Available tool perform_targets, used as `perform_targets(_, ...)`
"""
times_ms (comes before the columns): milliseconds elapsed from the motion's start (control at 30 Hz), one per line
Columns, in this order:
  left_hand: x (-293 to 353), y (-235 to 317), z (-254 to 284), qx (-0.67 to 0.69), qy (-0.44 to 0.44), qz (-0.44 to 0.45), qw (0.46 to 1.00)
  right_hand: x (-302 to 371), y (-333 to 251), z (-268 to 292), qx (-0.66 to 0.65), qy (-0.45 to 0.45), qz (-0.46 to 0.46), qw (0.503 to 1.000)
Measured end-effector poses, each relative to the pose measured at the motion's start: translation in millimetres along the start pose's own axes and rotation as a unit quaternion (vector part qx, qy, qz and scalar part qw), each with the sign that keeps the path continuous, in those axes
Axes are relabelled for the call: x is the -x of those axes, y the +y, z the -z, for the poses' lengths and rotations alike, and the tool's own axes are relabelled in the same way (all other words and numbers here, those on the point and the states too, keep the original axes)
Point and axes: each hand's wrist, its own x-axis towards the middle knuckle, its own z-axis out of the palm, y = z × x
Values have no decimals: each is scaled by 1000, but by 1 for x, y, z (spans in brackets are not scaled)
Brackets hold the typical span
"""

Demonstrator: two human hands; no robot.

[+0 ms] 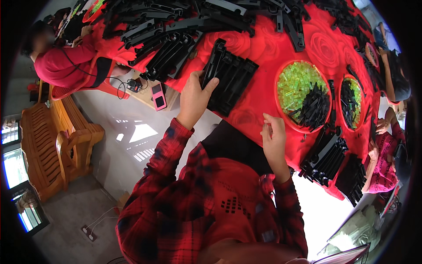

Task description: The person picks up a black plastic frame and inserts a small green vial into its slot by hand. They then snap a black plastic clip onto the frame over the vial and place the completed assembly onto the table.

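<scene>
My left hand [196,100] is closed on a long black plastic housing [215,59], the thumb over its near end. It sits at the left edge of a row of similar black housings [233,83] lying side by side on the table. To the right, over the table's near edge, my right hand [274,138] has its fingers curled in toward the thumb. Anything between those fingertips is too small to make out. Beyond it stands a round red basket [278,99] with yellow-green clear plastic pieces [296,81] and thin black strips [314,108].
Heaps of black housings [176,33] cover the far side of the red-clothed table [268,48]. A second basket [342,99] and more stacked housings [327,154] lie at right. Other people sit at left [66,66] and right [384,163]. A wooden bench [48,145] stands at left.
</scene>
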Motion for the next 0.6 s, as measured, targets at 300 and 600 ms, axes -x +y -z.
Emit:
perform_targets(300, -15, -9, -5, -166, 87, -127, 974, 6, 9, 3, 18, -6, 28, 999)
perform_targets(600, -14, -19, -9, -200, 69, -191, 959, 8, 9, 6, 48, -26, 43, 998)
